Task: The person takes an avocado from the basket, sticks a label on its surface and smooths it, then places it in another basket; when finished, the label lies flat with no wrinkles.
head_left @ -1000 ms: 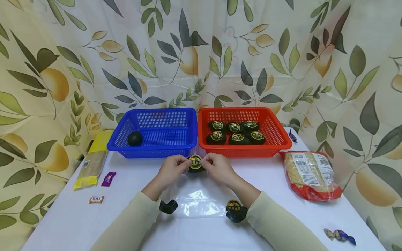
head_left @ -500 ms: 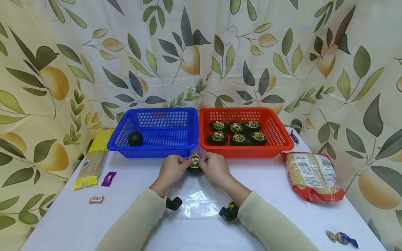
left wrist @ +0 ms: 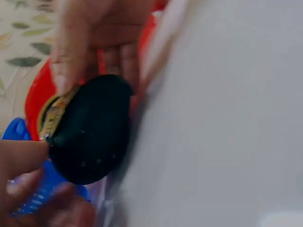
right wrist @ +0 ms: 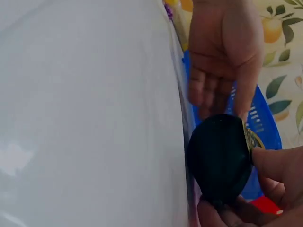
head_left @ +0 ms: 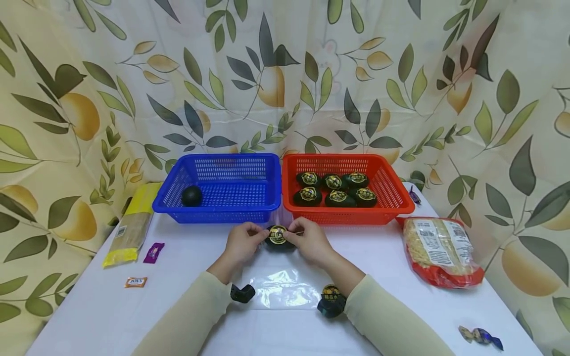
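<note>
In the head view a dark green avocado [head_left: 279, 244] sits in front of the baskets, a round black-and-gold sticker [head_left: 277, 235] on its upper face. My left hand [head_left: 244, 243] holds one end, its thumb at the sticker's edge. From the other side my right hand [head_left: 310, 238] grips the avocado with its thumb on the sticker. The right wrist view shows the right fingers [right wrist: 227, 215] curled at the avocado's narrow end. In the left wrist view the sticker [left wrist: 56, 113] lies along the avocado's side [left wrist: 94, 135], partly covered by both thumbs.
A blue basket [head_left: 218, 216] holds one unlabelled avocado [head_left: 191, 196]; a red basket [head_left: 347, 215] holds several labelled ones. A clear plastic sheet [head_left: 285, 291] lies in front, another sticker [head_left: 331, 292] near my right wrist. Noodle packs [head_left: 438, 252] and wrapped candies [head_left: 153, 252] flank the work area.
The sticker, held up between both hands a second ago, now lies on the avocado. Both hands stay at its sides; my forearms have shifted slightly inward, then the right one back outward.
</note>
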`<state>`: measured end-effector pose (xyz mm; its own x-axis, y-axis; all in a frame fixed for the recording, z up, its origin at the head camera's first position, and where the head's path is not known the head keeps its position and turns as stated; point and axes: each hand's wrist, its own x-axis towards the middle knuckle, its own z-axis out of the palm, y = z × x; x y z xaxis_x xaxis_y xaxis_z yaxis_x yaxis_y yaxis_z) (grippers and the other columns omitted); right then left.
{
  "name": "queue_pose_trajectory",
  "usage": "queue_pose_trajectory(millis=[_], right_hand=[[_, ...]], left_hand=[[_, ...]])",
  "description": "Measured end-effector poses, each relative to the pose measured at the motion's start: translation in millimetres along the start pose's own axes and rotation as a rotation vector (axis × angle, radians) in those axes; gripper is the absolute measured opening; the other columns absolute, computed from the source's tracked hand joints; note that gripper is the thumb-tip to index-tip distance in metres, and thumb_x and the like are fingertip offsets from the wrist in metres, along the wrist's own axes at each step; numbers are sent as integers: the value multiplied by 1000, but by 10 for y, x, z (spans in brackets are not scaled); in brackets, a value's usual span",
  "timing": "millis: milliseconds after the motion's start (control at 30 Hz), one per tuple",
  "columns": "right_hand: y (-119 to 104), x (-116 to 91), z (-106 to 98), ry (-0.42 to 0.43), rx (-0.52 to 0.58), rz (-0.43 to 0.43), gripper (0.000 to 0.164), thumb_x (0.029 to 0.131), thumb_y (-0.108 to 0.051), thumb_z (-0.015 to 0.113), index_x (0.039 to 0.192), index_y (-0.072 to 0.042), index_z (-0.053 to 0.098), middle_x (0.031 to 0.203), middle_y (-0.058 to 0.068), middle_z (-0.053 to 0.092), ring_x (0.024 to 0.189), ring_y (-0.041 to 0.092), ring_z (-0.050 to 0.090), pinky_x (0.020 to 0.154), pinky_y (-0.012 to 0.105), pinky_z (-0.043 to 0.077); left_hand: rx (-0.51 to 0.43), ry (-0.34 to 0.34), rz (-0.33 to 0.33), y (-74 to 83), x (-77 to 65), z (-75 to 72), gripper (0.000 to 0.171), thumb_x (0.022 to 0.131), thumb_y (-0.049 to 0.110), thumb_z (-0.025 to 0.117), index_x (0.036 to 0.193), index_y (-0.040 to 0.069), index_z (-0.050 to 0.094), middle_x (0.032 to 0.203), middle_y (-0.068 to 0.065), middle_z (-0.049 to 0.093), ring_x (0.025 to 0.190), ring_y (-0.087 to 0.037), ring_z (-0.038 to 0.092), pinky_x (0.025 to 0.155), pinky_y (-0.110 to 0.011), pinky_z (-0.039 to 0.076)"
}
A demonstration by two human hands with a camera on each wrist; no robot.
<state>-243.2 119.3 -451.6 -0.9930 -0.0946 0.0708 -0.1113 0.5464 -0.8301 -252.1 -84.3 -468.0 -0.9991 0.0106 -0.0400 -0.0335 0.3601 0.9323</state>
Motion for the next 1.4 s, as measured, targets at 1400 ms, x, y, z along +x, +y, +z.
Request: queue_pose_trajectory(millis=[1400], right_hand=[[-91, 44, -3, -60, -332, -167, 40, 84, -30, 88, 120, -18, 75, 118, 3, 76, 113, 26, 68, 99, 45, 54]], left_hand=[[268, -138, 347, 15, 19, -82, 26, 96, 24, 76, 119, 11, 79, 130, -11, 71, 122, -31, 66, 100, -45, 57]])
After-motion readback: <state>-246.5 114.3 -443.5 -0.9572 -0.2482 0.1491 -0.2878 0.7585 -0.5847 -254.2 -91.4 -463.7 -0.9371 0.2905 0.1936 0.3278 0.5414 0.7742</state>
